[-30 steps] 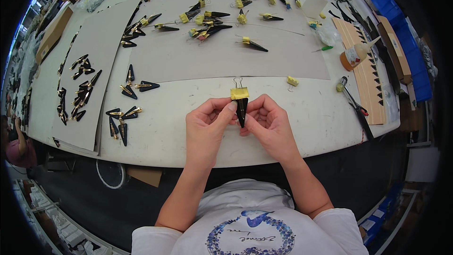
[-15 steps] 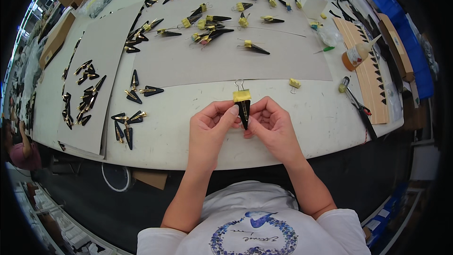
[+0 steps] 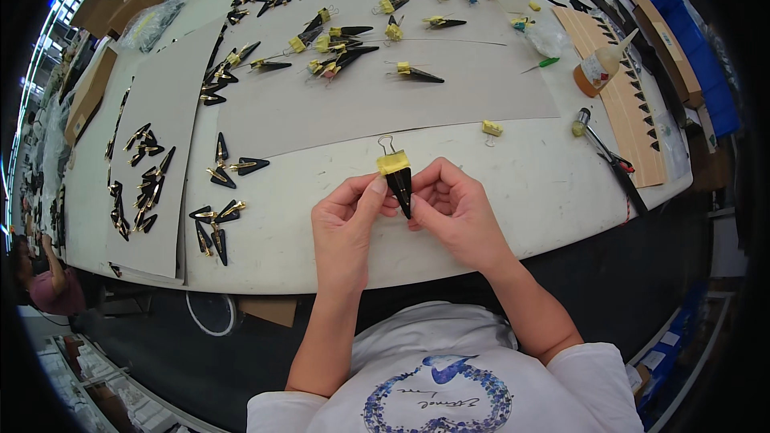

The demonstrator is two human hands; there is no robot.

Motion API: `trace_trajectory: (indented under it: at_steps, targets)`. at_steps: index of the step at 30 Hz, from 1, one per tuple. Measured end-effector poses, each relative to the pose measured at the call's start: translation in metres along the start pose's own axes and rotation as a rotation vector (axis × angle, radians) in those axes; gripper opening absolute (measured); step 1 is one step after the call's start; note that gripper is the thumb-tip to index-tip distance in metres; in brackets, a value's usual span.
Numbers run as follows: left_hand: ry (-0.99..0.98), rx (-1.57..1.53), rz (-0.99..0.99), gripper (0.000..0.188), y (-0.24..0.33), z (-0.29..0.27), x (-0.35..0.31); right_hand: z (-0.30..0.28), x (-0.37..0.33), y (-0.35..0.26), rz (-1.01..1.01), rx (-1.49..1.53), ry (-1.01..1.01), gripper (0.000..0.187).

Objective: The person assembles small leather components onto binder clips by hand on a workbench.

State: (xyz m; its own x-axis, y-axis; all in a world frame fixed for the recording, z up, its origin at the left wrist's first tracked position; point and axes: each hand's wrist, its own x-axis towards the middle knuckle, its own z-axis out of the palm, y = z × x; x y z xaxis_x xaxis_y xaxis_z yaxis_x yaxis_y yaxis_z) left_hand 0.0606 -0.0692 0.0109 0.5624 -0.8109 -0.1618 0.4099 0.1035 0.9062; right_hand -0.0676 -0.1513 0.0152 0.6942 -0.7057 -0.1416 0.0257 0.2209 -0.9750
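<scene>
Over the near edge of the table, a black triangular hair clip (image 3: 402, 190) points its narrow tip down toward me. A yellow binder clip (image 3: 394, 163) with wire handles is clamped across its wide upper end. My left hand (image 3: 350, 212) is closed on the hair clip's left side with thumb and fingers. From the right, my right hand (image 3: 451, 210) pinches it near the tip. Another yellow binder clip (image 3: 492, 127) lies loose on the table beyond my right hand. To the left, several black hair clips with gold metal parts (image 3: 220, 220) lie in small clusters.
Grey boards (image 3: 281, 116) cover much of the white table (image 3: 265, 261), bearing many hair clips, some with yellow binder clips. At right are a bottle of amber liquid (image 3: 596, 72), a hammer (image 3: 589, 130), and a cardboard strip (image 3: 622, 104) lined with black pieces. Another person (image 3: 56, 285) is far left.
My view has shifted slightly, moving most of the table contents leftward in the picture. Both hands keep their hold on the hair clip, which is tilted a little more.
</scene>
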Motion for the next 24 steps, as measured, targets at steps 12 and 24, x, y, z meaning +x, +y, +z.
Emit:
trace_trajectory:
  at_steps: [12,24]
  targets:
    - [-0.01,0.046,-0.011,0.012,0.0016,0.0021,0.0007,0.0013,0.0003,0.0046,-0.026,-0.007,-0.019,0.011]
    - [-0.025,0.054,-0.045,0.017,0.0027,0.0008,-0.0002,-0.0005,-0.0005,0.0033,-0.035,-0.068,0.003,0.009]
